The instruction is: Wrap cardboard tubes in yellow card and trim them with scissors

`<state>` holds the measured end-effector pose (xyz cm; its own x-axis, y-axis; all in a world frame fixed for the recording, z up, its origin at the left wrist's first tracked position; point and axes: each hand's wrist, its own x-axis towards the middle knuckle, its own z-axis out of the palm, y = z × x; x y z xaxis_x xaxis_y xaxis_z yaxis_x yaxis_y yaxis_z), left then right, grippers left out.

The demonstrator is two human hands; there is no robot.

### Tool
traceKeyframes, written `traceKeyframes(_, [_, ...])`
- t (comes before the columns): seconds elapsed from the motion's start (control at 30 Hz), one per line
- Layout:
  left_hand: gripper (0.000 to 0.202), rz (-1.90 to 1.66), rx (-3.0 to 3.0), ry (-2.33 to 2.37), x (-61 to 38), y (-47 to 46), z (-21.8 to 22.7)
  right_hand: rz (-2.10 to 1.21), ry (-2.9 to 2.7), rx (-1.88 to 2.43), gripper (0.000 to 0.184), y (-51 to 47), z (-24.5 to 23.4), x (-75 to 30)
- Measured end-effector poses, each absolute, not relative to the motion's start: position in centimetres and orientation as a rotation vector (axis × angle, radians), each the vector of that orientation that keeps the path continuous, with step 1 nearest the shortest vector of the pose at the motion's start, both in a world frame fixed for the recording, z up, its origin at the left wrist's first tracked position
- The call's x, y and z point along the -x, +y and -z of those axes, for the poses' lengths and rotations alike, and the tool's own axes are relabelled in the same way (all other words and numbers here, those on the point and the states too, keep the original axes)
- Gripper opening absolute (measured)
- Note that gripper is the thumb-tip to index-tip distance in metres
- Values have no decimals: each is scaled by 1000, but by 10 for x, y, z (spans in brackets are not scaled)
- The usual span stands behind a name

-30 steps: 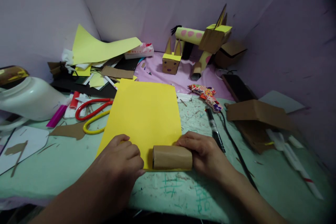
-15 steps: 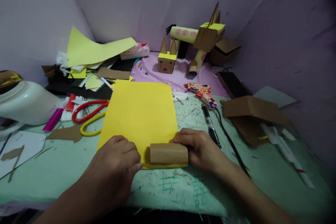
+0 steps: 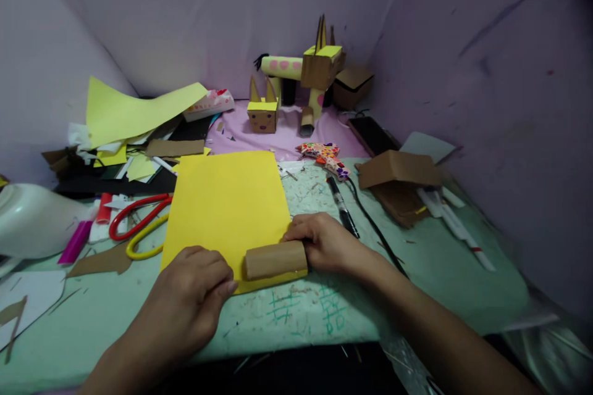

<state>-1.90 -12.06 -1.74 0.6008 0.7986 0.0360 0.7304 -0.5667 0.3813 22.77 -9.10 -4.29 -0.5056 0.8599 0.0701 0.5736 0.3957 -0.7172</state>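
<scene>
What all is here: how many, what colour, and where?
Sheet: one, yellow, centre
Tube: one, brown, on sheet's near right
Scissor handles: two, red and yellow, left
Marker: one, black, right
Flowered tool: one, multicoloured, right
Animal figure: one, yellow and brown, back
Animal head: one, brown and yellow, back
Container: one, white, left
Folded cardboard: one, brown, right
Paper scraps: many, mixed, back left
Tablecloth: one, green, underneath
Left hand: one, sheet's near edge
Right hand: one, tube's right end

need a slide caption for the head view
A brown roll lies on a yellow sheet between left hand and right hand.
</scene>
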Motion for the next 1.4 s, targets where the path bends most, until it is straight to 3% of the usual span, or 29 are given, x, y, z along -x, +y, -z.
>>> traceKeyframes(0.33, [31,-293,-2642,1248,13,-123,10,-883,-2238,1260,37,-89,43,-229])
traceKeyframes(0.5, [12,-304,-2892,1271,12,-131,14,-866,-2240,1258,38,-89,44,-228])
traceKeyframes(0.63, [19,-289,-3014,1437,9,-150,23,-848,-2233,1260,38,-89,46,-228])
traceKeyframes(0.77, [27,-404,-2887,1583,4,-162,33,-852,-2236,1260,38,-90,47,-228])
traceKeyframes(0.97, [19,-759,-2586,1403,-1,-157,38,-861,-2230,1262,38,-91,45,-228])
traceKeyframes(1.4, [15,-956,-2449,1326,-4,-157,46,-945,-2082,1353,39,-100,34,-239])
